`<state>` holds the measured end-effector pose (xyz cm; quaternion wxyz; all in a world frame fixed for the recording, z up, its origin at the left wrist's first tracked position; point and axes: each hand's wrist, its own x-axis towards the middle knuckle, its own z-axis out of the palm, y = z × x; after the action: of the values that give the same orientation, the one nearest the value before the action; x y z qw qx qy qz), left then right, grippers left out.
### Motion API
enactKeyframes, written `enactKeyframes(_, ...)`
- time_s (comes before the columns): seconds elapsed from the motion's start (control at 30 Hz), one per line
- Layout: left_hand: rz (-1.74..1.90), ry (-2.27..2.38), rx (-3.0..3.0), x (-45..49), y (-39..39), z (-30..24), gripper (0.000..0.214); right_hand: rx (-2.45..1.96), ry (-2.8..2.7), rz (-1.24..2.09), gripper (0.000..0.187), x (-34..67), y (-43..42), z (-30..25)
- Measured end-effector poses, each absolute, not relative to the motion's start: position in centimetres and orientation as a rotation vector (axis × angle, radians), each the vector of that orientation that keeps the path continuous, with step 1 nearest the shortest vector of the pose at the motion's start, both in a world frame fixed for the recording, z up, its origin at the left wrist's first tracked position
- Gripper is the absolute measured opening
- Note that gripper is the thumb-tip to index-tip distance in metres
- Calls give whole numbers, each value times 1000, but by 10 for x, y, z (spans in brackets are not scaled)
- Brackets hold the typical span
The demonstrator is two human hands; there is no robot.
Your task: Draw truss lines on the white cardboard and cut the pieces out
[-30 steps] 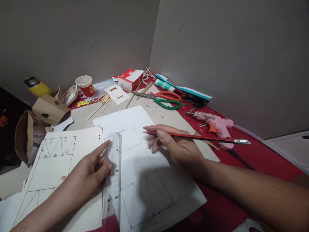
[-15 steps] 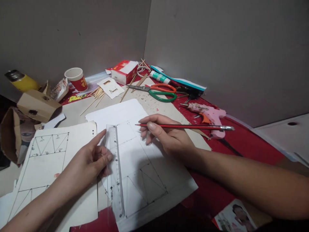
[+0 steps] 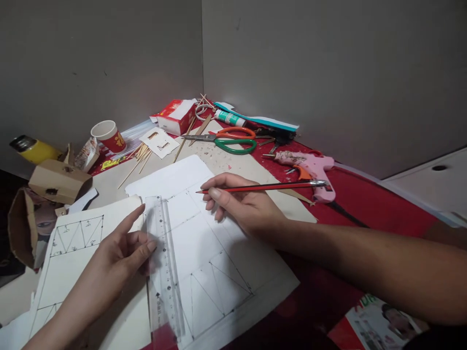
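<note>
A clear plastic ruler [image 3: 167, 265] lies tilted along the left side of a white sheet [image 3: 204, 233] with pencil-drawn lines and triangles. My left hand [image 3: 122, 253] grips the ruler's left edge, thumb over it and index finger stretched along the edge; its other fingers are partly hidden. Above the sheet, my right hand [image 3: 244, 204] pinches a red and black pencil [image 3: 270, 186]. The pencil lies nearly level, its point toward the left and apart from the paper. To the left rests another sheet [image 3: 91, 272] with similar triangle drawings and handwritten marks.
Behind the sheets lie scissors [image 3: 233, 141], thin wooden sticks [image 3: 142, 158], a red box [image 3: 177, 116], a paper cup [image 3: 109, 136] and a glue stick [image 3: 229, 118]. A pink glue gun [image 3: 314, 170] sits at right. Cut cardboard [image 3: 60, 182] and a yellow bottle [image 3: 36, 149] stand left.
My left hand and the ruler have shifted left across the sheet, uncovering a drawn line. The pencil has moved slightly left with my right hand. The view has turned a little.
</note>
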<state>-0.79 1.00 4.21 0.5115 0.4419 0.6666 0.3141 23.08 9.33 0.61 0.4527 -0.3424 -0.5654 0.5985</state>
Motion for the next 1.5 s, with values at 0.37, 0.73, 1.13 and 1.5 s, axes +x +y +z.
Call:
enactKeyframes(0.37,743,1608,1059,-3,16,38,91,-858,-1425,1502,15,230,95,6)
enactKeyframes(0.73,785,1556,998,9,20,28,87,-903,-1459,1523,18,231,98,4)
enactKeyframes(1.13,795,1572,1003,5,22,17,87,-934,-1507,1540,19,233,100,0)
enactKeyframes(1.5,794,1620,1104,4,25,29,77,-919,-1485,1528,18,234,100,2)
